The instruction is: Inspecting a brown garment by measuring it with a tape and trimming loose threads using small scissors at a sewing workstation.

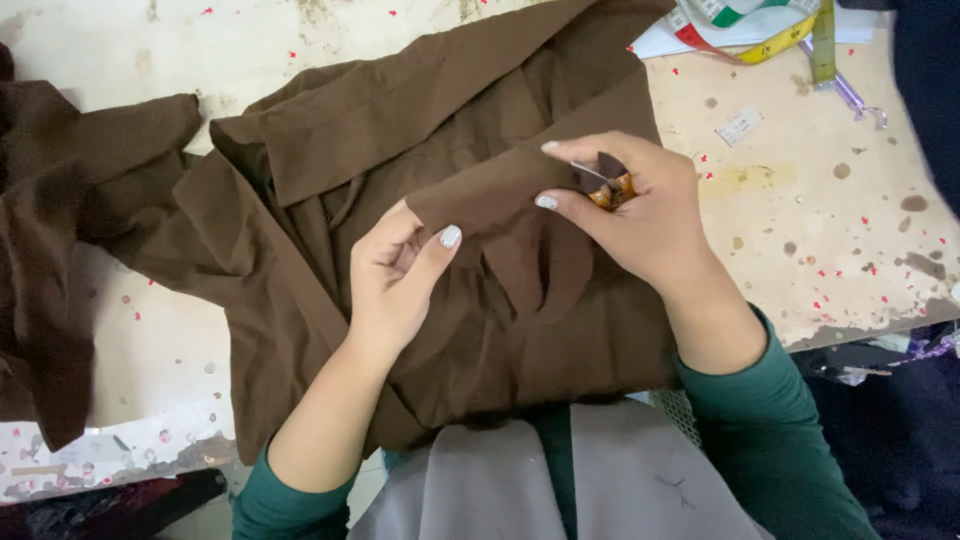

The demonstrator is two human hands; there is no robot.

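A brown garment [330, 200] lies spread over a worn, stained table [830, 220]. My left hand [395, 275] pinches a flap of the brown cloth [480, 195] near its lower left corner. My right hand [630, 205] grips a small thread snipper with an orange handle [612, 192], its thin blade pointing left at the flap's edge. Both sleeves are dark green.
More brown fabric [60, 230] is piled at the table's left side. A tape measure [750, 30], white paper and a purple tool [850, 95] sit at the far right corner. Grey cloth [560, 480] covers my lap. Dark fabric hangs at the right.
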